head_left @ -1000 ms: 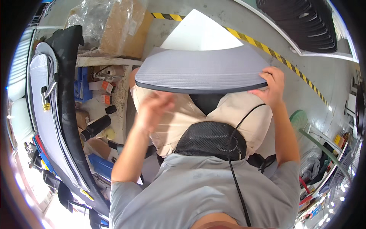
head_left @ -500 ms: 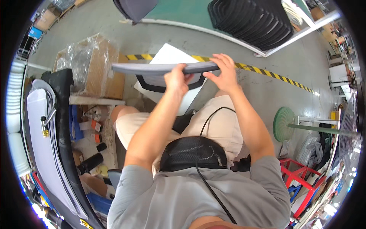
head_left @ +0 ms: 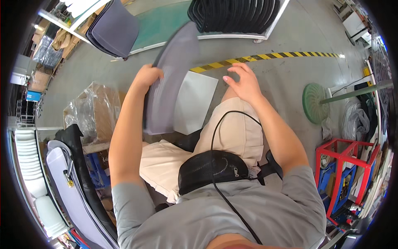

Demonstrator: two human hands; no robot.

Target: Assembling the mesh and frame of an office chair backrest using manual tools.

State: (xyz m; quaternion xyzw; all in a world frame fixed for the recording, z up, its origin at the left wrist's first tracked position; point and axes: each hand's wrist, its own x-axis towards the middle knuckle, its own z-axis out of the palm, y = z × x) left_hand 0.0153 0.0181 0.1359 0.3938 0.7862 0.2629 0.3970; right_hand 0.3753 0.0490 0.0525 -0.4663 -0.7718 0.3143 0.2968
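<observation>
A grey curved panel (head_left: 170, 79) with a dark rim, shaped like a chair back, is tilted up in front of me and slightly blurred. My left hand (head_left: 148, 76) grips its left edge, thumb over the grey face. The panel's underside is hidden. Out to the right, my right hand (head_left: 244, 83) holds nothing; its fingers are bent and apart, away from the panel. Beyond the panel and partly covered by it is a flat white board (head_left: 198, 97), above my knees.
A green-topped cart (head_left: 159, 23) at the far side carries stacked grey panels (head_left: 114, 29) and several black curved frames (head_left: 234, 16). A plastic-wrapped box (head_left: 95, 114) is at left, beside more grey panels (head_left: 68, 186). At right are a green round base with a pole (head_left: 316, 103) and a red rack (head_left: 340, 151).
The panel has swung from lying crosswise to standing lengthwise, moving left with my left hand. My right hand has let go of its right end. The view has turned too.
</observation>
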